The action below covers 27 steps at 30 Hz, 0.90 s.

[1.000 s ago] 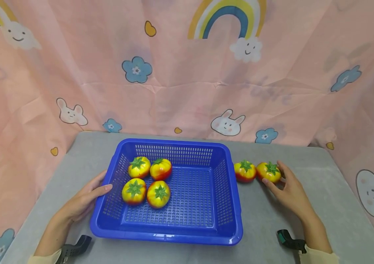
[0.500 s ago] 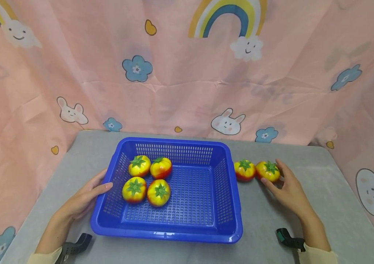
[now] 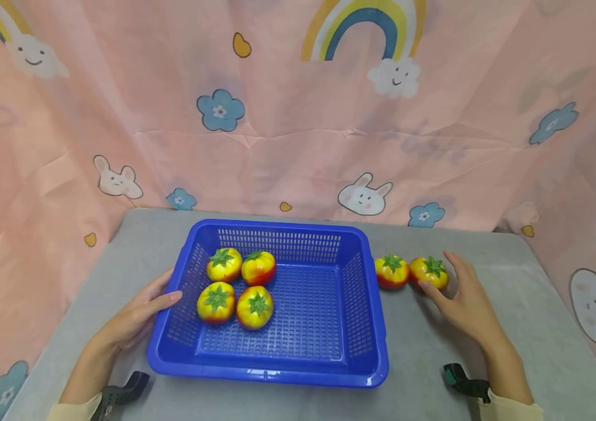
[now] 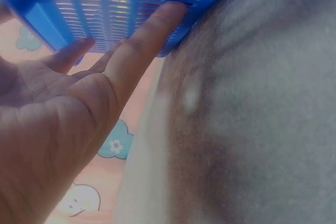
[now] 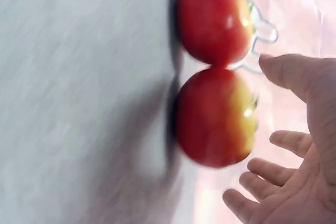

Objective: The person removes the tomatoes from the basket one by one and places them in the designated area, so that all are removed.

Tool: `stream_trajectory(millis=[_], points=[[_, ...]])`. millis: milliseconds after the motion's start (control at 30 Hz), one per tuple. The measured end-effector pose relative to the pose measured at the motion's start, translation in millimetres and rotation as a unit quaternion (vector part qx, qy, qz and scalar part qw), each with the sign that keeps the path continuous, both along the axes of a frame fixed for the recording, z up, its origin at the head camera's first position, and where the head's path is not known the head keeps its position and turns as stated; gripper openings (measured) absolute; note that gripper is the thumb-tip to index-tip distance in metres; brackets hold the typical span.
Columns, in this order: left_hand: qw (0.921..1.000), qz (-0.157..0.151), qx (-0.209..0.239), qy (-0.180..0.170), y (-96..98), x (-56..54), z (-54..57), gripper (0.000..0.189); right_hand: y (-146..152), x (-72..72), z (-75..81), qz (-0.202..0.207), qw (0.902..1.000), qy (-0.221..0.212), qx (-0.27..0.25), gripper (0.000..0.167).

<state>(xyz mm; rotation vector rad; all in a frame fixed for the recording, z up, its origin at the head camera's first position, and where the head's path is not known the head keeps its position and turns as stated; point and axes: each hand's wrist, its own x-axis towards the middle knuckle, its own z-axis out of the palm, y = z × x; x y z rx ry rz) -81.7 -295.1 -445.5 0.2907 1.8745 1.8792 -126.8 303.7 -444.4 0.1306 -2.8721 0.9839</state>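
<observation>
A blue plastic basket (image 3: pixel 268 377) with slotted walls stands on the grey table. My left hand (image 3: pixel 134 313) holds its left side, thumb over the rim and fingers against the outer wall, as the left wrist view shows. Inside, on the left, sit several yellow-red toy tomatoes (image 3: pixel 216 303) with green leafy tops. Two more stand outside to the right: one tomato (image 3: pixel 392 272) beside the basket wall, and another tomato (image 3: pixel 424 273) touching it. Around the outer one my right hand (image 3: pixel 468 304) is spread; in the right wrist view its fingers stand apart from both tomatoes (image 5: pixel 215 119).
The grey table (image 3: pixel 519 292) reaches past both sides of the basket. A pink printed cloth (image 3: pixel 287 140) hangs behind and beside it. Dark straps with a black piece (image 3: pixel 121 393) sit at both wrists.
My right hand's fingers have opened a little and drawn slightly away from the outer tomato. The basket, the tomatoes and my left hand stay in place.
</observation>
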Motion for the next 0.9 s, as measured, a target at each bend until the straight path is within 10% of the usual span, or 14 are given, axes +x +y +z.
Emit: stream_trajectory(millis=[900], points=[[0.9999, -0.008, 0.014, -0.001, 0.0, 1.3, -0.9, 0.072, -72.8, 10.7, 77.3, 0.098, 0.9933, 0.058, 0.022, 0.077]])
